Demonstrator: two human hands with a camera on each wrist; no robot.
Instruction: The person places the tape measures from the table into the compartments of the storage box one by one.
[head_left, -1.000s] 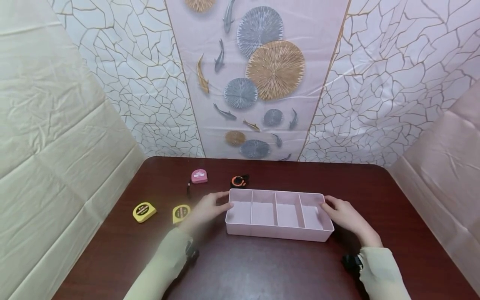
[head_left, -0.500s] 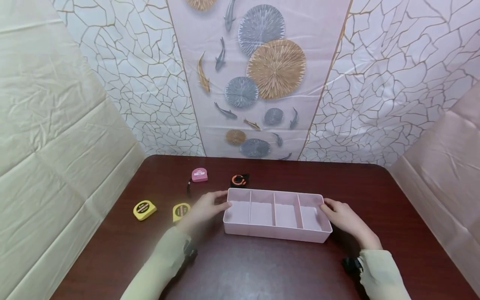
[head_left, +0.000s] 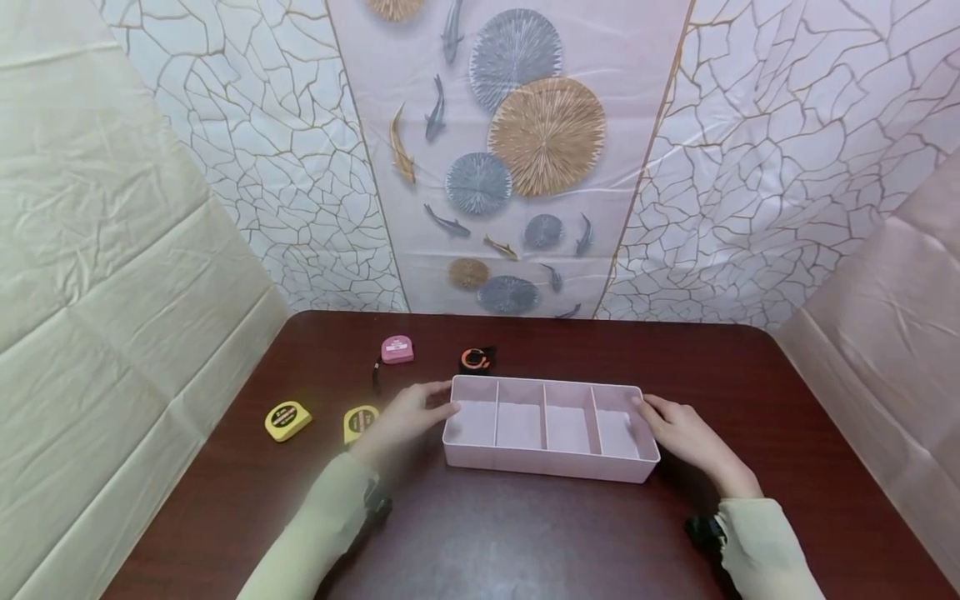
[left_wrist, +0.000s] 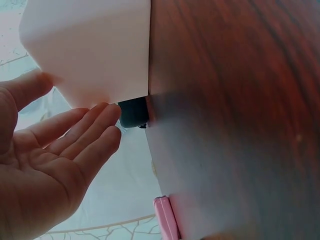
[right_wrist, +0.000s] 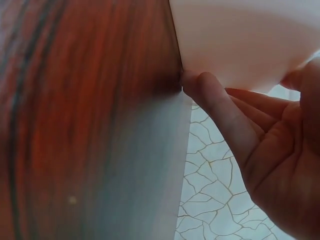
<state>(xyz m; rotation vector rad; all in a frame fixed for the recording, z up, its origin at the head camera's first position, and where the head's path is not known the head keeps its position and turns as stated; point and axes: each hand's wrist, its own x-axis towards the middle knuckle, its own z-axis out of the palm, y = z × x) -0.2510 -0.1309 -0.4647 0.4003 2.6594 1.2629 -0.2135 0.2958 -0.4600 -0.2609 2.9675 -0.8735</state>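
A pale pink divided organizer box sits on the dark wood table, its compartments bare inside. My left hand holds its left end, thumb on the rim and fingers along the outside near the back corner. In the left wrist view those fingers reach along the box wall. At the other end my right hand grips the box, thumb over the rim. The right wrist view has its fingertips against the lower part of the wall.
Just behind the box lies a black and orange tape measure. A pink tape measure with a black strap is farther left. One yellow tape measure lies at far left, another partly behind my left hand. Patterned cloth hangs behind the table.
The box has slid very slightly left with both hands keeping to its ends. The tape measures stay where they were; the head view shifts a little.
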